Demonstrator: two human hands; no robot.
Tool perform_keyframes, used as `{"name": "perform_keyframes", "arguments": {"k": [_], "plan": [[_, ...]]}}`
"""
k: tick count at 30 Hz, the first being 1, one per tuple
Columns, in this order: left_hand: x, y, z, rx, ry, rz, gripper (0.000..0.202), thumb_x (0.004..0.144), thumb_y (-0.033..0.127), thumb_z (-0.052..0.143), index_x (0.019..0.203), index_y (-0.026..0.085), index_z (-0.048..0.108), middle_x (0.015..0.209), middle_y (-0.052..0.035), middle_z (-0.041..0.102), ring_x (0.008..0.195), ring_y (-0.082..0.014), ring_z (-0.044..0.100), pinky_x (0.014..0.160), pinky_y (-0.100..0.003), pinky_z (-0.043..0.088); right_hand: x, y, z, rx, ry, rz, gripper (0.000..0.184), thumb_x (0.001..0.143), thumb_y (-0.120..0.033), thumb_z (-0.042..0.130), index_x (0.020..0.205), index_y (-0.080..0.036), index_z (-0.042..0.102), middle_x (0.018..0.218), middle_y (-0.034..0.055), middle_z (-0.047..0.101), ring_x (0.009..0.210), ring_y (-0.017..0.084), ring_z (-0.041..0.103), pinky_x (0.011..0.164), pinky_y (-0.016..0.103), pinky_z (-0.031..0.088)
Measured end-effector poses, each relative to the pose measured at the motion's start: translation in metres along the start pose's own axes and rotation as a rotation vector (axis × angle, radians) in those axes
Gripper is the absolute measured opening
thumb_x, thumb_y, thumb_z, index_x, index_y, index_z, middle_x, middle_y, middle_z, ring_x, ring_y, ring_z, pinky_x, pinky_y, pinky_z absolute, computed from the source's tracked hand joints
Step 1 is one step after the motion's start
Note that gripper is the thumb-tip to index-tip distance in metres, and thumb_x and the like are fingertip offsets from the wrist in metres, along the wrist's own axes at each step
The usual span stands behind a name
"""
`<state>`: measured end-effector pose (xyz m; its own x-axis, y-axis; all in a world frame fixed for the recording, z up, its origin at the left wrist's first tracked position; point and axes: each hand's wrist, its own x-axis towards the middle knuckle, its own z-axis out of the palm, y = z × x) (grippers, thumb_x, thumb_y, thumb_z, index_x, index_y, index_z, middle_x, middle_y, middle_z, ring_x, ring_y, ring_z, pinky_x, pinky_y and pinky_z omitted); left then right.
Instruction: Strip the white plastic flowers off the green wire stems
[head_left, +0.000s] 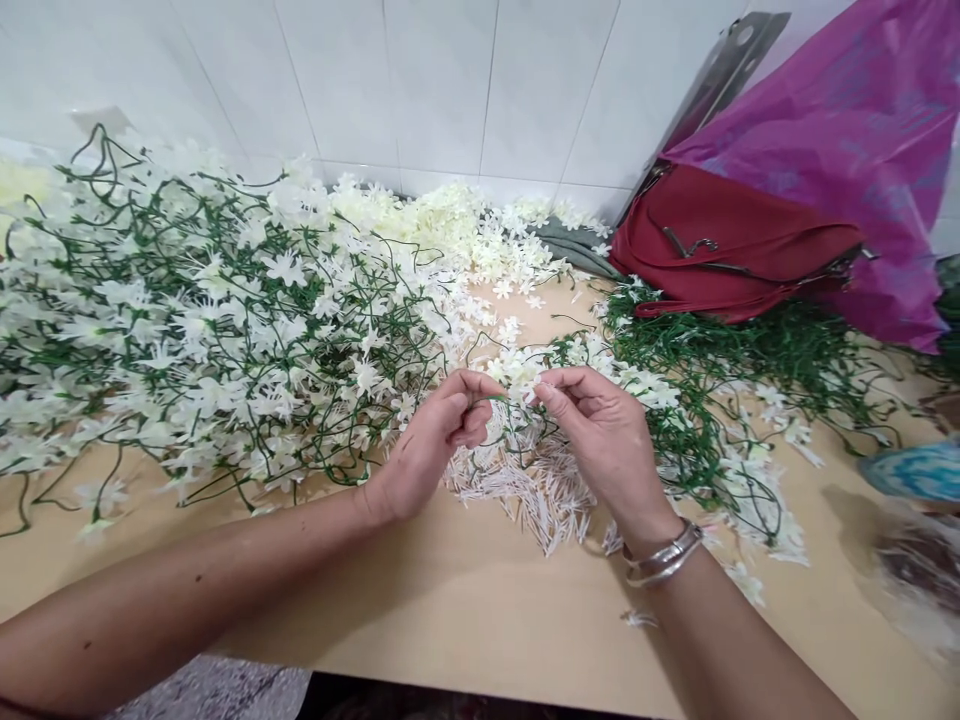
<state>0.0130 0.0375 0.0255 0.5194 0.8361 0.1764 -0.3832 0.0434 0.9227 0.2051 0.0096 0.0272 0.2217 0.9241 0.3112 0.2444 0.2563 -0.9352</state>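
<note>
My left hand (433,440) is pinched shut on a thin green wire stem (495,398) at the middle of the tan table (450,600). My right hand (600,430), with silver bangles on its wrist, pinches a small white artificial flower (525,380) at the stem's other end. Just below both hands lies a pile of small white plastic stamen pieces (525,485). A large heap of finished green stems with white flowers (202,320) spreads to the left.
Loose white flower heads (465,235) are piled at the back by the tiled wall. Bare green stems (750,380) lie at the right, in front of a red bag (720,245) and a purple plastic bag (847,130). A teal object (915,470) sits at the right edge.
</note>
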Motion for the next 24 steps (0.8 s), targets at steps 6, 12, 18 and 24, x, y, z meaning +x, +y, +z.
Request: {"name": "perform_keyframes", "arguments": {"k": [6, 12, 18, 24], "plan": [[0.0, -0.004, 0.003, 0.053, -0.021, -0.013, 0.021, 0.104, 0.037, 0.052, 0.106, 0.02, 0.064, 0.074, 0.003, 0.041, 0.064, -0.0114, 0.04, 0.064, -0.026, 0.038, 0.003, 0.002, -0.001, 0.086, -0.012, 0.002, 0.011, 0.089, -0.034, 0.075, 0.09, -0.024, 0.071, 0.097, 0.0027, 0.073, 0.093, 0.018, 0.066, 0.085, 0.032, 0.052], [0.004, -0.004, 0.003, 0.138, -0.022, 0.005, 0.023, 0.095, 0.032, 0.068, 0.114, 0.018, 0.066, 0.084, -0.0026, 0.068, 0.07, -0.0116, 0.064, 0.071, -0.027, 0.055, 0.004, 0.005, -0.001, 0.138, -0.016, 0.05, 0.015, 0.083, -0.034, 0.079, 0.086, -0.024, 0.069, 0.083, 0.0, 0.069, 0.078, 0.016, 0.062, 0.074, 0.03, 0.051], [0.007, -0.013, -0.003, 0.109, 0.133, -0.018, 0.018, 0.087, 0.031, 0.078, 0.099, 0.018, 0.075, 0.088, -0.0052, 0.08, 0.082, -0.0164, 0.078, 0.084, -0.032, 0.064, 0.004, -0.003, -0.003, 0.277, -0.064, 0.184, 0.027, 0.071, -0.036, 0.088, 0.079, -0.023, 0.067, 0.078, -0.0018, 0.065, 0.071, 0.014, 0.057, 0.069, 0.027, 0.048], [0.008, -0.012, -0.003, 0.113, 0.175, -0.003, 0.017, 0.087, 0.033, 0.08, 0.095, 0.018, 0.076, 0.085, -0.0045, 0.08, 0.081, -0.0163, 0.078, 0.084, -0.031, 0.065, 0.004, -0.011, -0.004, 0.33, -0.129, 0.285, 0.039, 0.063, -0.045, 0.093, 0.075, -0.022, 0.063, 0.07, -0.0035, 0.061, 0.066, 0.014, 0.056, 0.065, 0.027, 0.049]]}}
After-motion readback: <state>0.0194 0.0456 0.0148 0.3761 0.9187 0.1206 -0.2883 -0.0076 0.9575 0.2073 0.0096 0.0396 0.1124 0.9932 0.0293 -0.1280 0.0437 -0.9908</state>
